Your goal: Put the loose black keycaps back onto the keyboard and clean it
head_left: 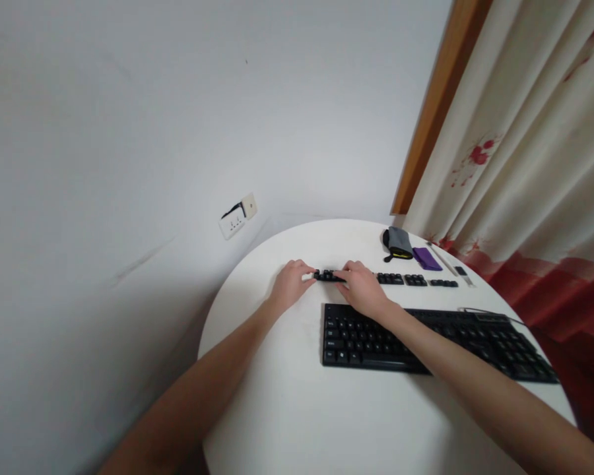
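Note:
A row of loose black keycaps (pixel 323 276) lies on the white round table behind a black keyboard (pixel 376 361). My left hand (pixel 290 285) is at the row's left end, thumb and forefinger closed on the outermost keycaps. From the other side, my right hand (pixel 362 287) grips the same group, its fingers partly covering the keycaps. Further right along this line lie more keycap groups (pixel 391 278), apart from my hands. My right forearm crosses above the keyboard and hides part of its keys.
At the back right of the table (pixel 272 409) sit a grey pouch (pixel 400 243), a folded purple cloth (pixel 426 258) and a slim brush-like tool (pixel 464 272). A cable (pixel 490 311) runs behind the keyboard. A wall with a socket (pixel 232 223) and a curtain (pixel 515 198) border the table.

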`<state>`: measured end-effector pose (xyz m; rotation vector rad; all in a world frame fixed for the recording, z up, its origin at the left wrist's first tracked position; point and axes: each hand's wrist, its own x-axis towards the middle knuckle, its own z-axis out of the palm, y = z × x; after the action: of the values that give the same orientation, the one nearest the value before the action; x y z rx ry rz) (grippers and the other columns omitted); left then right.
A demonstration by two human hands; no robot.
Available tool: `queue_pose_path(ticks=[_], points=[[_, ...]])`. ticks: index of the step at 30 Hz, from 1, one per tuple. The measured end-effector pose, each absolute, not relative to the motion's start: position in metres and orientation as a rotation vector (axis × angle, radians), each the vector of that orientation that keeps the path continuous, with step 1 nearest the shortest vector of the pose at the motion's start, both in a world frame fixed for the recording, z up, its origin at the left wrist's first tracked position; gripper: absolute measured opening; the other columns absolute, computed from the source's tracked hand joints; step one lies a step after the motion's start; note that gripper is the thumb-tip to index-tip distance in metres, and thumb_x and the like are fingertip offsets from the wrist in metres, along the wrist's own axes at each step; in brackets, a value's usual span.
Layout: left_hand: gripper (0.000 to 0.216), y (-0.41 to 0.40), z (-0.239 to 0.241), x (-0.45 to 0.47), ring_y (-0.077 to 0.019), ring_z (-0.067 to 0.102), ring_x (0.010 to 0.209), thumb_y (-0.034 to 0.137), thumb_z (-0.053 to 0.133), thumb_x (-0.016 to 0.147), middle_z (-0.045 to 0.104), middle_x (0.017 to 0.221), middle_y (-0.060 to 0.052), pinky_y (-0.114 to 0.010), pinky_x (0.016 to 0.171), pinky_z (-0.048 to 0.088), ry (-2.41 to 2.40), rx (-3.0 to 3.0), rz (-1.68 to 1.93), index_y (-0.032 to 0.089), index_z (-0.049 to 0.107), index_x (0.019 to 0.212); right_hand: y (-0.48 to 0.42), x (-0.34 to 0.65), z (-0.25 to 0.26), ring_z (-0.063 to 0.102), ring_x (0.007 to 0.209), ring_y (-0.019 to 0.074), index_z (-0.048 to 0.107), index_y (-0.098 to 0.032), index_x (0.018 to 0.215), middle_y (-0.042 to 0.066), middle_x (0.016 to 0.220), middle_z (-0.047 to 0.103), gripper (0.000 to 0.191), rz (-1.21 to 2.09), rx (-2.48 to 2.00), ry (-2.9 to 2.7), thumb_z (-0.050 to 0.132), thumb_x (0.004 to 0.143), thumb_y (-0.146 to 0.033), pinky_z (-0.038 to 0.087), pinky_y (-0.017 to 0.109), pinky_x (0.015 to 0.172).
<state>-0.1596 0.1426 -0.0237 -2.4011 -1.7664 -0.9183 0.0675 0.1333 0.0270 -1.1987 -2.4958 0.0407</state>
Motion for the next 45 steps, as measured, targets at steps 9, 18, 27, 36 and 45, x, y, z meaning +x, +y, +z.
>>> queue_pose_path(ticks=[9,18,27,36,45], points=[[0.014,0.148,-0.026,-0.16,-0.0218,0.055,0.092,0.026,0.072,0.085,0.065,0.094,-0.005,-0.033,0.084,0.046,-1.701,-2.474,-0.762,0.024,0.077,0.098,0.168,0.019,0.007,0.049,0.105,0.0283,0.075,-0.017,0.096,0.013,0.105,0.063,0.02,-0.246,-1.148,-2.69,0.058,0.092,-0.026,0.039,0.038,0.084],[0.013,0.14,-0.018,-0.161,-0.0204,0.062,0.091,0.021,0.066,0.087,0.074,0.095,-0.002,-0.032,0.091,0.045,-1.763,-2.574,-0.727,0.025,0.079,0.088,0.168,0.017,0.003,0.052,0.1,0.0246,0.075,-0.02,0.087,0.01,0.098,0.068,0.017,-0.115,-1.052,-2.729,0.058,0.091,-0.02,0.038,0.034,0.081],[0.012,0.134,-0.018,-0.161,-0.0197,0.067,0.084,0.022,0.07,0.081,0.077,0.091,-0.003,-0.028,0.081,0.047,-1.97,-2.613,-0.846,0.024,0.08,0.087,0.15,0.034,0.007,0.058,0.09,0.0222,0.073,-0.019,0.084,0.006,0.088,0.071,0.011,0.197,-1.009,-2.476,0.065,0.083,-0.012,0.043,0.033,0.083],[0.026,0.111,0.006,-0.145,-0.0169,0.062,0.066,0.037,0.076,0.075,0.075,0.075,-0.007,-0.024,0.059,0.042,-2.091,-3.219,-1.139,0.014,0.08,0.085,0.112,0.085,-0.006,0.059,0.076,0.0167,0.072,-0.021,0.087,0.002,0.087,0.071,0.01,0.654,-1.063,-2.057,0.065,0.082,-0.017,0.047,0.031,0.073],[0.02,0.099,0.009,-0.134,-0.0178,0.065,0.071,0.032,0.075,0.073,0.075,0.079,-0.007,-0.025,0.063,0.045,-2.15,-3.243,-0.956,0.015,0.08,0.083,0.111,0.088,-0.021,0.06,0.076,0.0165,0.072,-0.021,0.086,0.002,0.086,0.071,0.008,0.767,-1.018,-1.969,0.065,0.082,-0.02,0.048,0.031,0.071]])
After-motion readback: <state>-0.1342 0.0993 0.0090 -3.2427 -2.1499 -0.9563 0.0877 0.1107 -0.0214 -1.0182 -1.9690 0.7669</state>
